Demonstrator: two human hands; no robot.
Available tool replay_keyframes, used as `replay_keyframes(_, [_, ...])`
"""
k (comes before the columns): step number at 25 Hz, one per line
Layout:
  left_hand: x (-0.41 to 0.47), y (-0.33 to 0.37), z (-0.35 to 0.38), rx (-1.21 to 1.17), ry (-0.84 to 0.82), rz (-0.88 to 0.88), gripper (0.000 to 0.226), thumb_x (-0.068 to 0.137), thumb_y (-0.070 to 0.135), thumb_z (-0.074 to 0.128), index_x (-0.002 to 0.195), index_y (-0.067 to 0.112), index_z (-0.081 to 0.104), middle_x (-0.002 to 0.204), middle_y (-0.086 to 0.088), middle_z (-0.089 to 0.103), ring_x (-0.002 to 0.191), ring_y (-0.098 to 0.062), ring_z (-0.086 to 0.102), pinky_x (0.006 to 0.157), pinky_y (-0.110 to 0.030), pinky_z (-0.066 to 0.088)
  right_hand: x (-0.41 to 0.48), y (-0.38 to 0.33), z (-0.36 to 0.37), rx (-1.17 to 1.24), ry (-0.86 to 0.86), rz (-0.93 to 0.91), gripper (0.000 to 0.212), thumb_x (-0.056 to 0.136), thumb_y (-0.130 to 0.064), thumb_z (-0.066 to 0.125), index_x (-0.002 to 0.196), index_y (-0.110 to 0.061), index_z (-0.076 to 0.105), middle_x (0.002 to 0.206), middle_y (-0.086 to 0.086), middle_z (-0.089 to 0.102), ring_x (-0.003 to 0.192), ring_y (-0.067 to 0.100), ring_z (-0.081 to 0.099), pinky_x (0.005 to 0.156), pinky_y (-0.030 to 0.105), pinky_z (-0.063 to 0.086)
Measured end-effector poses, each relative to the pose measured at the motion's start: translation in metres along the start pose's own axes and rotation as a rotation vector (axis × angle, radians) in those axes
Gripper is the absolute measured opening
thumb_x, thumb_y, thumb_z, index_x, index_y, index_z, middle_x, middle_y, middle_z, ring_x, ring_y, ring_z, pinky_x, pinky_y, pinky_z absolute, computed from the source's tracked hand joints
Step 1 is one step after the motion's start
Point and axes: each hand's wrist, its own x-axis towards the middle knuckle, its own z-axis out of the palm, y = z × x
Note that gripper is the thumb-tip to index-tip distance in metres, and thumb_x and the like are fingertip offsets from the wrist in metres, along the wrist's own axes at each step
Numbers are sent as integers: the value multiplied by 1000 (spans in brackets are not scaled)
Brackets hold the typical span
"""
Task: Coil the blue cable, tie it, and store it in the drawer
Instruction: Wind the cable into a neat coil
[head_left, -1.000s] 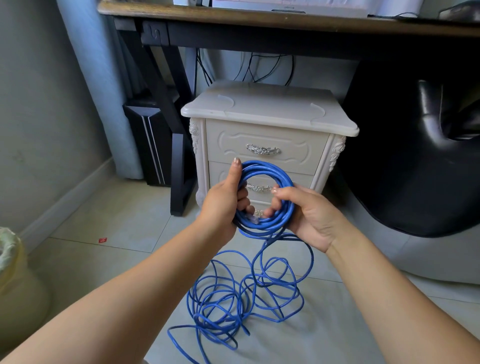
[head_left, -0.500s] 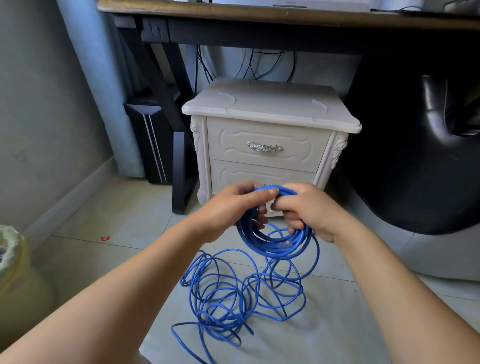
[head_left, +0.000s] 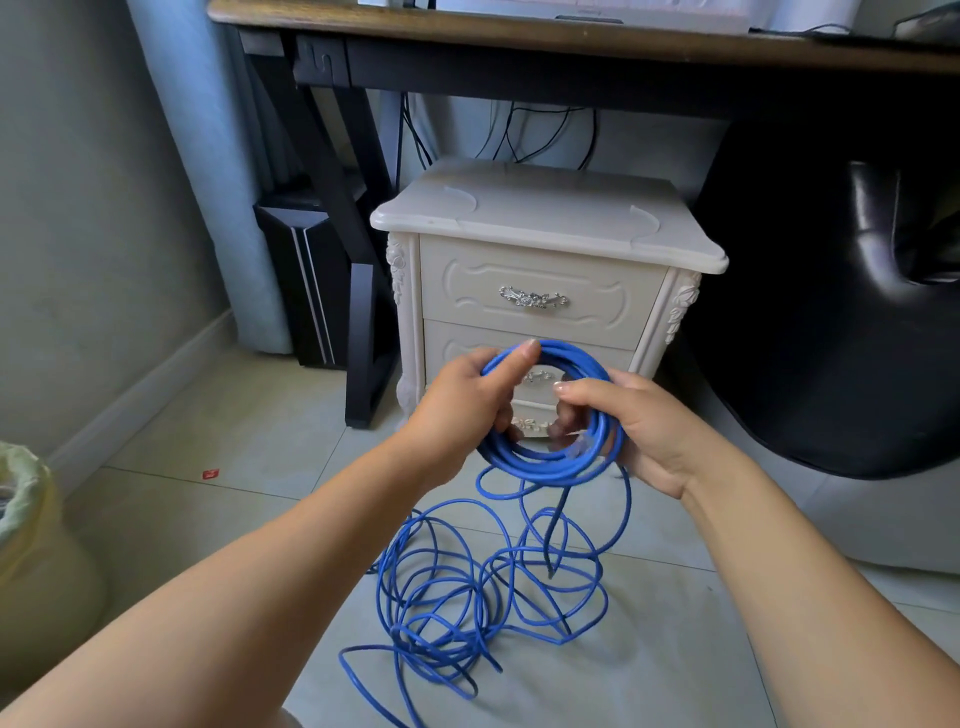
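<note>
A blue cable (head_left: 540, 462) forms a small round coil held upright in front of me. My left hand (head_left: 457, 410) grips the coil's left side, thumb along its top. My right hand (head_left: 639, 431) holds the right side, fingers curled through the ring. The rest of the cable lies in a loose tangle (head_left: 467, 597) on the floor below. Behind the coil stands a cream nightstand with a top drawer (head_left: 535, 296) that is closed; the coil and my hands partly hide the lower drawer (head_left: 457, 345).
A dark desk (head_left: 519, 36) spans the top, its black leg (head_left: 363, 312) left of the nightstand. A black chair (head_left: 831, 312) fills the right. A bin with a yellow bag (head_left: 31, 545) sits at the left edge. Tiled floor lies around the tangle.
The hands dropped and tilted the coil half a second ago, then raised it upright again with another loop added. The floor tangle has shifted slightly.
</note>
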Motion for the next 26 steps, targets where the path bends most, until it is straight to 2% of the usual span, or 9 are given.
replay_keyframes(2, [3, 0, -2, -113, 76, -42, 37, 94, 40, 59, 71, 15, 46, 51, 7, 31, 44, -12, 32, 55, -32, 43, 0, 4, -3, -12, -9, 13, 14, 86, -23, 67, 85, -12, 58, 69, 7, 58, 67, 20, 60, 68, 31, 54])
replay_keyframes(4, [5, 0, -2, -192, 167, -69, 40, 93, 44, 59, 70, 15, 45, 49, 8, 32, 41, -11, 34, 57, -33, 42, -1, 4, -3, -96, -35, 31, 32, 76, -43, 75, 81, -15, 58, 69, 5, 62, 71, 23, 63, 74, 34, 53])
replay_keyframes(7, [7, 0, -3, -251, 315, -97, 41, 91, 48, 62, 71, 15, 49, 52, 6, 34, 35, -10, 39, 66, -36, 41, -4, 1, 0, -310, -20, 85, 46, 70, -58, 70, 93, -19, 62, 73, 9, 63, 72, 24, 66, 75, 36, 55])
replay_keyframes(9, [7, 0, -3, -264, 351, -98, 41, 91, 49, 61, 72, 14, 49, 52, 6, 36, 34, -9, 42, 71, -39, 42, -1, 3, 2, -321, 45, 53, 32, 81, -48, 68, 96, -20, 63, 73, 7, 60, 66, 21, 62, 70, 34, 54])
replay_keyframes(13, [2, 1, 6, -311, 343, -115, 41, 93, 50, 56, 79, 12, 49, 46, 6, 40, 37, -10, 50, 79, -42, 52, 7, 10, 15, -25, 228, -26, 4, 89, -20, 65, 92, -17, 62, 76, 3, 60, 70, 18, 58, 72, 35, 51])
replay_keyframes(16, [-3, -7, 14, -264, 320, -126, 43, 94, 54, 53, 80, 13, 48, 46, 5, 44, 43, -12, 54, 71, -37, 50, 11, 12, 17, 69, 273, -38, 8, 86, -4, 58, 84, -11, 55, 65, 6, 58, 61, 20, 61, 70, 36, 52])
replay_keyframes(20, [-7, -19, 17, -2, 293, -127, 54, 89, 67, 48, 72, 16, 54, 62, 0, 61, 56, -13, 53, 65, -30, 44, 13, 9, 16, 270, 326, -85, 13, 88, 3, 54, 84, -9, 51, 48, 1, 41, 42, 14, 46, 53, 30, 51])
replay_keyframes(23, [-5, -14, 11, -101, 198, -185, 48, 89, 60, 55, 81, 14, 66, 71, 1, 66, 76, -18, 62, 83, -35, 51, 14, 7, 10, 115, 346, -136, 19, 88, 3, 54, 77, -12, 50, 43, -2, 34, 37, 12, 36, 51, 30, 47])
replay_keyframes(26, [-5, -3, 2, -190, 46, -155, 34, 94, 38, 59, 106, 7, 67, 85, -6, 66, 76, -19, 65, 75, -32, 54, 10, 6, 7, -205, 262, -162, 16, 85, 2, 55, 78, -13, 53, 47, -2, 39, 40, 14, 37, 55, 34, 47])
